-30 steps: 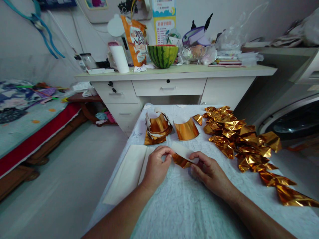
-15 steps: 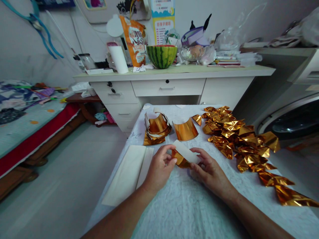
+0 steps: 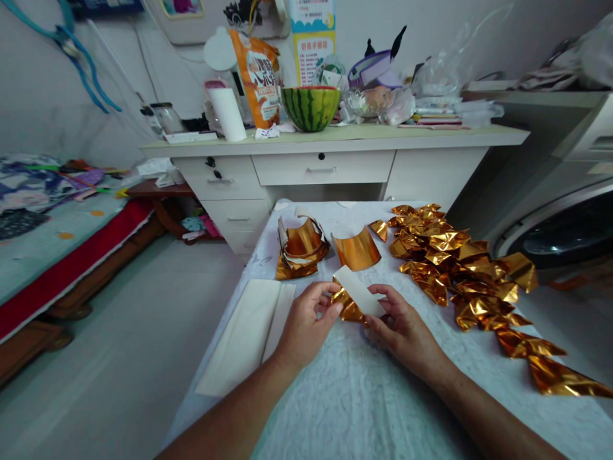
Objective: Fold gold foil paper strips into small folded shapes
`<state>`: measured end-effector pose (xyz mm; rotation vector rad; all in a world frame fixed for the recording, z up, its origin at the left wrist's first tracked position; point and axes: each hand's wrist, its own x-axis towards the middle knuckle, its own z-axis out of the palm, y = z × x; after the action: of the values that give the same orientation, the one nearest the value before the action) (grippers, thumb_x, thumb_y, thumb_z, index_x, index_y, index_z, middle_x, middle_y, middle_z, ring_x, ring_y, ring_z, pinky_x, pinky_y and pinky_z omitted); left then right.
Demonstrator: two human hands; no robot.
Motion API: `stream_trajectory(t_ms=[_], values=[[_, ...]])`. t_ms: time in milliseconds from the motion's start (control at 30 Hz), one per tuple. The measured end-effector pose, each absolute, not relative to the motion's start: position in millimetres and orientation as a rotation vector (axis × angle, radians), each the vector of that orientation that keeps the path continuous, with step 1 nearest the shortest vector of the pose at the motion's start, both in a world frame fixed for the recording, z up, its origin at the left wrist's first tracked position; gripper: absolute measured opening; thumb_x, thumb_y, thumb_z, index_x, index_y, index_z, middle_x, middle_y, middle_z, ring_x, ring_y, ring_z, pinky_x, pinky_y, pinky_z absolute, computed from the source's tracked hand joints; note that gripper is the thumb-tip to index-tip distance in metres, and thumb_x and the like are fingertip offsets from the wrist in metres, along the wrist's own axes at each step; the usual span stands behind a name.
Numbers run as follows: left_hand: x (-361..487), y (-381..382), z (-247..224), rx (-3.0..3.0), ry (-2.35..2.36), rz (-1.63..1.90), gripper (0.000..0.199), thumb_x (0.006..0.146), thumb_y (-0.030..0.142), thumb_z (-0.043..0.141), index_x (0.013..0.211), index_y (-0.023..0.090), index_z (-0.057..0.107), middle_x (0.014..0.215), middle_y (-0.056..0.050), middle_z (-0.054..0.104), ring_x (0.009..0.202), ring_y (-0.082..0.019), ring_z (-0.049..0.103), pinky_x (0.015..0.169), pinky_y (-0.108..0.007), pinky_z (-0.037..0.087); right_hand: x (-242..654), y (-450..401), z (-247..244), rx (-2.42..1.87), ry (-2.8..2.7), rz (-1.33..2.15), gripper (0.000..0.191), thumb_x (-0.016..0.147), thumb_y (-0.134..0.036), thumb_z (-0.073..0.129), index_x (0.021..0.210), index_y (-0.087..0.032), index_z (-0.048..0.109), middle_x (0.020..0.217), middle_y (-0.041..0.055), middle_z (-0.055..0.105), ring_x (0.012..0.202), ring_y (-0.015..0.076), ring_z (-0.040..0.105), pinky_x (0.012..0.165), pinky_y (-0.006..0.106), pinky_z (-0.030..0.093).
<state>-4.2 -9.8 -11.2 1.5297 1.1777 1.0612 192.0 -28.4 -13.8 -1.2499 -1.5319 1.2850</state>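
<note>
Between my hands is a sheet of gold foil paper (image 3: 351,309) with a white backing, partly folded over so a white strip shows along its upper side. My left hand (image 3: 309,319) pinches its left end between thumb and fingers. At the other end, my right hand (image 3: 400,326) grips the right corner the same way. Just beyond lies a curved gold sheet (image 3: 357,250), and left of that a stack of curled gold sheets (image 3: 302,246). White paper sheets (image 3: 242,335) lie flat beside my left forearm.
Folded gold foil pieces (image 3: 450,249) are heaped along the table's right side. The cloth-covered table (image 3: 335,396) stands before a white desk (image 3: 330,150) bearing a watermelon half (image 3: 310,108). A washing machine (image 3: 565,211) is at right, a bed (image 3: 62,249) at left.
The gold sheet has been folded or tilted a little, so its white strip looks narrower and its gold side more creased. Both hands stay nearly in place.
</note>
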Motion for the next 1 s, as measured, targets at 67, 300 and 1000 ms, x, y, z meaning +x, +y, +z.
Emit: stream_trajectory(t_ms=[67, 300, 1000], values=[[-2.4, -11.8, -6.0, 1.528, 1.145, 1.014, 0.036, 0.078, 0.02, 0.064, 0.113, 0.02, 0.057, 0.11, -0.006, 0.063, 0.082, -0.015, 0.062, 0.075, -0.029, 0.051, 191.5, -28.4, -12.3, -1.246, -1.512, 1.286, 0.044, 0.088, -0.037, 0.058, 0.126, -0.026, 0.037, 0.078, -0.0019, 0.063, 0.057, 0.0122, 0.054, 0.049, 0.022, 0.041], [1.7, -11.3, -9.6, 1.441, 1.154, 1.023, 0.043, 0.074, 0.016, 0.063, 0.116, 0.018, 0.053, 0.114, -0.009, 0.062, 0.082, -0.016, 0.064, 0.075, -0.03, 0.051, 190.1, -29.3, -7.1, -1.217, -1.567, 1.329, 0.047, 0.089, -0.034, 0.058, 0.129, -0.023, 0.036, 0.072, -0.003, 0.06, 0.057, 0.012, 0.052, 0.049, 0.021, 0.038], [-6.3, -7.9, -16.2, 1.968, 1.063, 0.842, 0.048, 0.08, 0.001, 0.046, 0.122, 0.021, 0.056, 0.127, -0.006, 0.057, 0.119, -0.019, 0.053, 0.105, -0.035, 0.041, 200.4, -30.2, -2.6, -1.054, -2.385, 0.484, 0.028, 0.08, 0.0, 0.054, 0.083, -0.025, 0.067, 0.108, 0.0046, 0.061, 0.104, 0.0232, 0.05, 0.086, 0.04, 0.04]])
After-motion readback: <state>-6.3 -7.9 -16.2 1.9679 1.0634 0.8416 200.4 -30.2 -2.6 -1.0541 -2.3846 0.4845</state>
